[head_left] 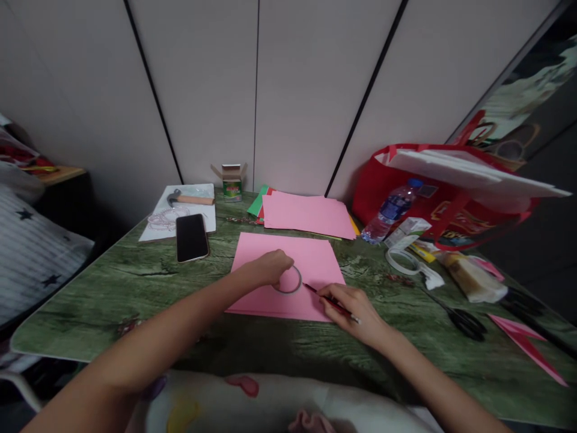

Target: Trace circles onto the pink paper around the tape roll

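Note:
A sheet of pink paper (256, 249) lies flat on the table in front of me. A thin grey ring (300, 281) rests on it, near the middle. My left hand (274, 266) reaches across from the left, its closed fingers on the ring's upper left edge and covering that part. In my right hand (351, 305) is a dark red pencil (336, 305), slanted with its point on or just above the paper, close to the ring's right side. The heel of that hand lies by the paper's lower right corner.
Behind lie stacked pink sheets (306, 213) and a small green box (232, 183). At left are a phone (192, 237) and a hammer (193, 198). To the right stand a water bottle (392, 210), a tape roll (402, 261), scissors (466, 323) and a red bag (372, 180).

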`<state>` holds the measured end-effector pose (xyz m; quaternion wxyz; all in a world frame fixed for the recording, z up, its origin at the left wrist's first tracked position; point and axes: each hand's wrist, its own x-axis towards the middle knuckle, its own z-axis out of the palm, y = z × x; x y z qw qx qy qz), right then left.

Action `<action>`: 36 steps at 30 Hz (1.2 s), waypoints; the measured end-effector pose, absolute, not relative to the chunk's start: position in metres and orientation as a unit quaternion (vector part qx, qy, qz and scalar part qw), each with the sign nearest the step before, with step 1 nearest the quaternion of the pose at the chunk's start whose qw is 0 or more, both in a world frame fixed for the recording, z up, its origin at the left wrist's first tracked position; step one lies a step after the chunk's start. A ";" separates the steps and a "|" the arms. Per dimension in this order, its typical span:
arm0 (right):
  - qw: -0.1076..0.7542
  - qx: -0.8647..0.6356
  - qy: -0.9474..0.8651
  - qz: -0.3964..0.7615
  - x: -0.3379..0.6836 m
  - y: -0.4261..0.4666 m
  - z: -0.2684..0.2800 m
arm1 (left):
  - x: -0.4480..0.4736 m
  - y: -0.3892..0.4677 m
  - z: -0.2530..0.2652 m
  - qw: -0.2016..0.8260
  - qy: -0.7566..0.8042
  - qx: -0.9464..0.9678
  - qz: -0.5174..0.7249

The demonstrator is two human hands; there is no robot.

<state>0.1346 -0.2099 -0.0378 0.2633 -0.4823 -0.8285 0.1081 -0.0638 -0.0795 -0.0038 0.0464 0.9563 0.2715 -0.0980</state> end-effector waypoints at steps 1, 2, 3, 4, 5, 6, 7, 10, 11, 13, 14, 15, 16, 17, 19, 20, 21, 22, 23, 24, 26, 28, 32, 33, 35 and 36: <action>0.264 -0.485 -0.827 0.108 0.135 -0.210 -0.037 | -0.064 -0.079 -0.004 0.046 0.271 0.956 -0.101; 0.267 -0.486 -0.825 0.105 0.134 -0.210 -0.036 | -0.063 -0.079 -0.004 0.046 0.269 0.956 -0.104; 0.272 -0.484 -0.825 0.102 0.134 -0.211 -0.035 | -0.063 -0.078 -0.004 0.046 0.268 0.956 -0.107; 0.277 -0.479 -0.827 0.099 0.132 -0.212 -0.033 | -0.063 -0.077 -0.004 0.045 0.267 0.957 -0.109; 0.284 -0.470 -0.830 0.094 0.130 -0.213 -0.030 | -0.062 -0.076 -0.004 0.045 0.265 0.957 -0.111; 0.292 -0.458 -0.835 0.090 0.128 -0.214 -0.027 | -0.061 -0.075 -0.004 0.045 0.264 0.957 -0.113; 0.297 -0.442 -0.842 0.083 0.124 -0.215 -0.024 | -0.061 -0.075 -0.004 0.044 0.264 0.957 -0.115; 0.297 -0.391 -0.870 0.040 0.109 -0.216 -0.017 | -0.059 -0.074 -0.001 0.039 0.260 0.957 -0.122; 0.288 -0.376 -0.881 0.019 0.102 -0.216 -0.015 | -0.058 -0.075 0.001 0.038 0.258 0.957 -0.124; 0.257 -0.348 -0.901 -0.025 0.089 -0.214 -0.016 | -0.057 -0.076 0.004 0.035 0.256 0.957 -0.131; 0.236 -0.336 -0.911 -0.045 0.082 -0.213 -0.017 | -0.056 -0.076 0.006 0.034 0.255 0.957 -0.134; 0.212 -0.327 -0.919 -0.064 0.076 -0.212 -0.018 | -0.055 -0.076 0.007 0.032 0.255 0.956 -0.138; 0.186 -0.324 -0.924 -0.080 0.070 -0.211 -0.020 | -0.055 -0.076 0.008 0.030 0.255 0.956 -0.142; 0.159 -0.328 -0.927 -0.094 0.064 -0.209 -0.022 | -0.054 -0.076 0.009 0.028 0.255 0.955 -0.146; 0.099 -0.343 -0.927 -0.118 0.053 -0.206 -0.024 | -0.052 -0.076 0.010 0.024 0.254 0.955 -0.152; 0.072 -0.351 -0.925 -0.129 0.048 -0.205 -0.025 | -0.051 -0.076 0.010 0.022 0.253 0.955 -0.155; 0.049 -0.357 -0.922 -0.140 0.043 -0.203 -0.025 | -0.050 -0.075 0.010 0.020 0.251 0.955 -0.157; 0.030 -0.362 -0.920 -0.150 0.038 -0.201 -0.025 | -0.049 -0.075 0.010 0.018 0.250 0.955 -0.159; 0.016 -0.367 -0.916 -0.159 0.034 -0.200 -0.025 | -0.049 -0.075 0.010 0.015 0.248 0.955 -0.161; 0.004 -0.373 -0.913 -0.164 0.029 -0.198 -0.025 | -0.048 -0.075 0.009 0.012 0.246 0.955 -0.162; -0.015 -0.384 -0.908 -0.168 0.022 -0.194 -0.025 | -0.047 -0.074 0.009 0.007 0.242 0.956 -0.164; -0.021 -0.393 -0.904 -0.166 0.015 -0.192 -0.024 | -0.046 -0.074 0.007 0.002 0.235 0.957 -0.168; -0.007 -0.405 -0.900 -0.163 0.010 -0.194 -0.020 | -0.045 -0.073 0.006 -0.001 0.228 0.958 -0.173; -0.002 -0.404 -0.900 -0.161 0.009 -0.196 -0.019 | -0.045 -0.072 0.006 0.000 0.228 0.958 -0.173; 0.004 -0.401 -0.902 -0.158 0.009 -0.201 -0.018 | -0.045 -0.073 0.006 0.002 0.229 0.958 -0.170; 0.005 -0.400 -0.903 -0.155 0.009 -0.203 -0.018 | -0.045 -0.073 0.007 0.004 0.231 0.959 -0.167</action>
